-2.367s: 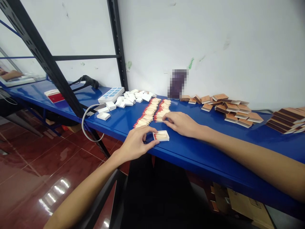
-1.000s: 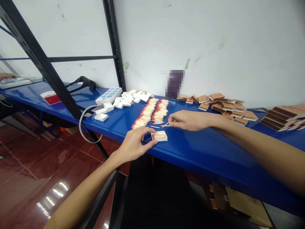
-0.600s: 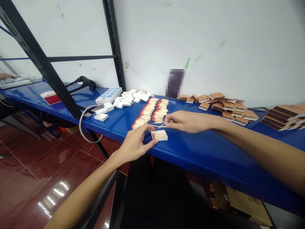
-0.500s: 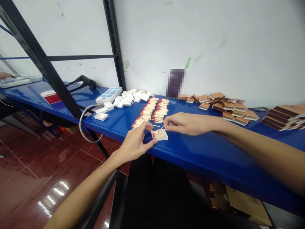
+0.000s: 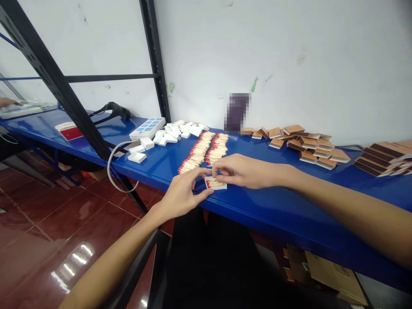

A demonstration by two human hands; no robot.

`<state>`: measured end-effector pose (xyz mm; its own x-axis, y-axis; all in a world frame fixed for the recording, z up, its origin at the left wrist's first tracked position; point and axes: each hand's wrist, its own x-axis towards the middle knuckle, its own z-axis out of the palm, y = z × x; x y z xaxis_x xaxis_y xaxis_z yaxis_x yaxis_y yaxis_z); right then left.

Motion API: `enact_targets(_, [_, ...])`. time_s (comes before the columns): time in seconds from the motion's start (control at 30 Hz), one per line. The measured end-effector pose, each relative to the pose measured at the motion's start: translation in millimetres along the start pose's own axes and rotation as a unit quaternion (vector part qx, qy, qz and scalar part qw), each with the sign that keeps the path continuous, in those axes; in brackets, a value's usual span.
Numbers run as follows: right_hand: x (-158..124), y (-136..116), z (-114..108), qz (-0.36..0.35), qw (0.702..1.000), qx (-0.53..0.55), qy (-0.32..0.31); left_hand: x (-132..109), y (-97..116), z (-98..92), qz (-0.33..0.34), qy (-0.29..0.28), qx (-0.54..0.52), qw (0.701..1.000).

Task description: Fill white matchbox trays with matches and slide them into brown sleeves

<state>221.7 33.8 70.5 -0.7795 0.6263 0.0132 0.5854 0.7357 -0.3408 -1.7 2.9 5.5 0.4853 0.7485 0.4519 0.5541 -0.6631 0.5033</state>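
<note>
A small white matchbox tray (image 5: 221,187) lies near the front edge of the blue tabletop, with red-headed matches (image 5: 210,183) inside. My left hand (image 5: 185,191) grips the tray's left end between thumb and fingers. Over the tray, my right hand (image 5: 236,171) has thumb and forefinger pinched on a match, which is partly hidden by the fingertips. Just behind the hands lie two long rows of loose matches, a left row (image 5: 199,150) and a right row (image 5: 219,148), heads to the left.
White empty trays (image 5: 170,134) are heaped at back left by a white box with blue panels (image 5: 148,128) and its cable. Brown matchbox sleeves (image 5: 313,146) are piled at the right, more stacked (image 5: 380,156) beyond. A black shelf post (image 5: 64,94) rises at the left.
My right hand has moved left and slightly down with the match, from beside the tray's right end to over its middle. My left hand and the tray have stayed put.
</note>
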Motion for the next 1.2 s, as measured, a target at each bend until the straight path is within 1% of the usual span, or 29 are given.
enact_targets(0.17, [1.3,-1.3,1.5,-0.015,1.000,-0.007,0.015,-0.4,-0.7,0.9,-0.019,0.007,-0.016,1.000])
enact_targets(0.3, [4.6,7.3,4.4,0.024,0.995,-0.017,0.098,-0.5,-2.4,-0.2,-0.030,0.001,-0.006,1.000])
enact_targets(0.37, [7.2,14.0,10.4,0.044,0.992,-0.030,0.115,-0.9,-3.2,-1.4,-0.031,-0.009,-0.009,0.999])
enact_targets(0.5, [12.6,23.7,25.4,0.067,0.992,-0.029,0.103,-1.4,-4.6,-2.9,-0.028,-0.013,-0.017,0.999])
enact_targets(0.6, [14.2,25.2,28.1,0.079,0.992,-0.029,0.098,-1.5,-5.4,-2.7,-0.028,-0.016,-0.019,0.999])
enact_targets(0.7, [10.9,23.4,17.8,0.073,0.994,-0.023,0.075,-1.1,-5.6,-2.3,-0.034,-0.013,-0.025,0.999])
enact_targets(0.83, [0.0,14.8,-7.1,0.040,0.998,-0.017,0.047,0.0,-5.1,-1.9,-0.040,-0.001,-0.030,0.999])
enact_targets(0.9, [-4.7,7.6,-15.7,0.028,0.999,-0.010,0.035,0.2,-4.7,-1.8,-0.040,-0.001,-0.033,0.999])
enact_targets(0.97, [-7.0,0.5,-18.0,0.027,1.000,-0.003,0.011,0.2,-4.4,-1.8,-0.040,-0.001,-0.033,0.999])
enact_targets(1.07, [-5.7,-5.0,-13.3,0.030,0.999,0.005,-0.021,-0.1,-4.1,-1.8,-0.039,0.000,-0.028,0.999])
enact_targets(1.13, [-3.0,-2.9,-8.8,0.028,1.000,0.002,-0.012,-0.3,-4.0,-1.6,-0.039,0.001,-0.026,0.999])
enact_targets(1.2, [0.1,3.7,-4.5,0.030,0.999,-0.014,0.028,-0.3,-4.2,-1.4,-0.038,0.003,-0.026,0.999])
